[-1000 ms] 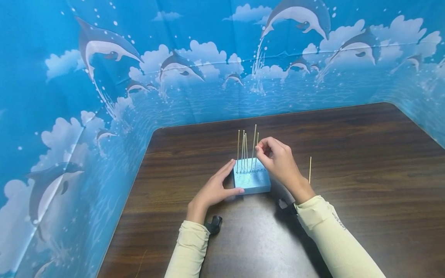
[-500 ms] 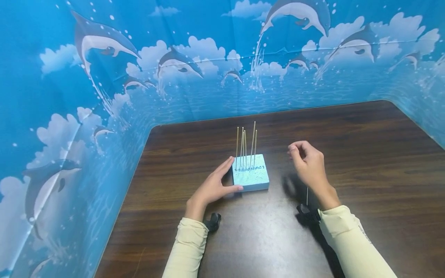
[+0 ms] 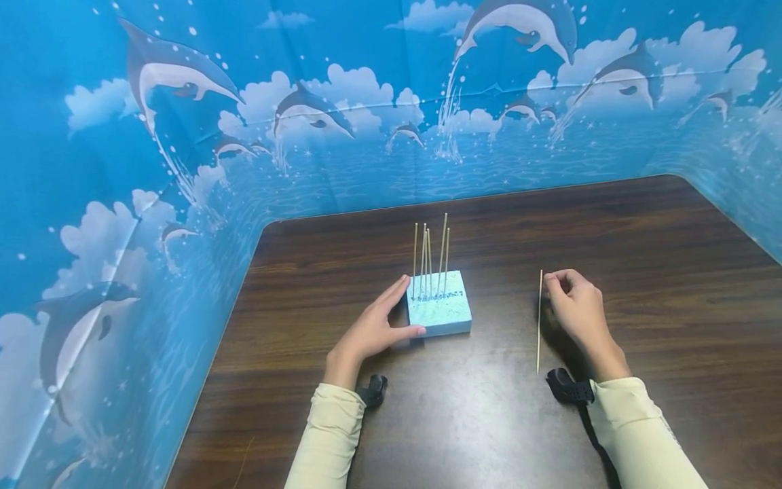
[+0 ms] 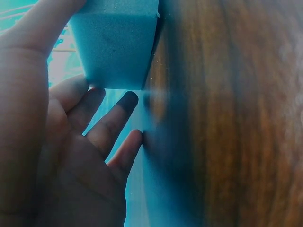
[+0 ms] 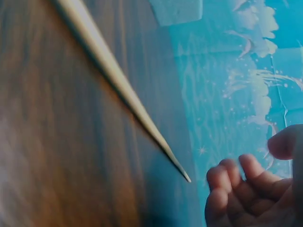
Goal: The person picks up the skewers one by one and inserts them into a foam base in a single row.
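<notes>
- Skewer [image 3: 539,322], a thin wooden one, is seen lying flat on the dark wooden worktop [image 3: 641,272], right of the foam block and just left of the right hand; its length runs from near to far in the head view
- In the right wrist view the skewer [image 5: 113,75] is shown tapering to a sharp tip, which ends just beside the curled fingers [image 5: 246,189] without clearly touching them
- The right hand [image 3: 577,309] is rested on the worktop with its fingers curled in; its fingertips are placed at the far end of the skewer, but whether the stick is actually pinched cannot be told
- The blue foam block [image 3: 440,312] is set on the worktop near the middle, and is steadied by the left hand [image 3: 373,333]
- The left hand is spread, with straight fingers laid along the block's left side and the thumb pressed against its near edge; the block [image 4: 116,40] is seen above the fingers in the left wrist view
- Several upright skewers [image 3: 430,261] are stuck into the far part of the block's top, close together in a row
- A blue backdrop printed with dolphins [image 3: 183,75] is stood around the worktop on the left and far sides
</notes>
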`<move>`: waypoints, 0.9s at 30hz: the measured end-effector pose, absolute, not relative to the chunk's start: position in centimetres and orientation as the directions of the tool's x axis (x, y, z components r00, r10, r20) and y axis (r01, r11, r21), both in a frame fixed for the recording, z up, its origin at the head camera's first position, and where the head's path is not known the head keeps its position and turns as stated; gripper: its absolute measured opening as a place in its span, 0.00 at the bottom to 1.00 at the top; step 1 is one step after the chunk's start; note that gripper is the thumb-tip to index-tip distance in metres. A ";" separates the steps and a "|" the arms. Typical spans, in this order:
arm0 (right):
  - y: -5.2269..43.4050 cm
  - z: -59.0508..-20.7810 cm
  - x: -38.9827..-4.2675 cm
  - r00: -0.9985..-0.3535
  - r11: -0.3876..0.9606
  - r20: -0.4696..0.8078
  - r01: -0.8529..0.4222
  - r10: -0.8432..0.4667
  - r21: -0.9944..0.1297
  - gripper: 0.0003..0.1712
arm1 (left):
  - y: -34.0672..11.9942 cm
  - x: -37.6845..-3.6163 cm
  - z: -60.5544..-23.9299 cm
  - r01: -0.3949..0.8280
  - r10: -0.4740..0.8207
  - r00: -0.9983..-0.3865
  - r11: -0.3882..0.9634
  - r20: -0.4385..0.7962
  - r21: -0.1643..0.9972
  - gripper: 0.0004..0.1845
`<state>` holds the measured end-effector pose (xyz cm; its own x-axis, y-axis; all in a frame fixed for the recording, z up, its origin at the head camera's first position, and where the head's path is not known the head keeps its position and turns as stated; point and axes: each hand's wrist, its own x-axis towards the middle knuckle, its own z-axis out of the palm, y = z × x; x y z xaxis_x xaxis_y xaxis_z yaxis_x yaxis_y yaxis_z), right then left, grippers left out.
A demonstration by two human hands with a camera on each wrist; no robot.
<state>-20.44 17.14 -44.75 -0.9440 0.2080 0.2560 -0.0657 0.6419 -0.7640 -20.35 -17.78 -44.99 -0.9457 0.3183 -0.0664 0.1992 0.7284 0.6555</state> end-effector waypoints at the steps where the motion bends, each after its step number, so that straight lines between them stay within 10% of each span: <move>1: 17.2 -45.0 -20.4 -0.943 0.650 0.258 -0.064 0.208 -0.757 0.20 | -17.8 -20.4 -45.0 0.201 0.319 -0.946 0.728 -0.064 0.655 0.56; 18: 17.8 -47.6 -20.5 -0.970 0.873 0.241 -0.101 0.020 -0.477 0.30 | -17.8 -20.5 -45.1 0.204 0.313 -0.948 0.731 -0.054 0.651 0.55; 27: 17.8 -47.6 -20.3 -0.956 0.904 0.293 -0.137 -0.013 -0.406 0.17 | -17.6 -20.4 -45.0 0.208 0.318 -0.947 0.727 -0.052 0.654 0.55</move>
<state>-20.28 17.82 -47.59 -0.9561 -0.0130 0.2928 -0.1365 0.9037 -0.4057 -20.43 -17.62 -45.03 -0.9468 0.3176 -0.0523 0.2078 0.7271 0.6543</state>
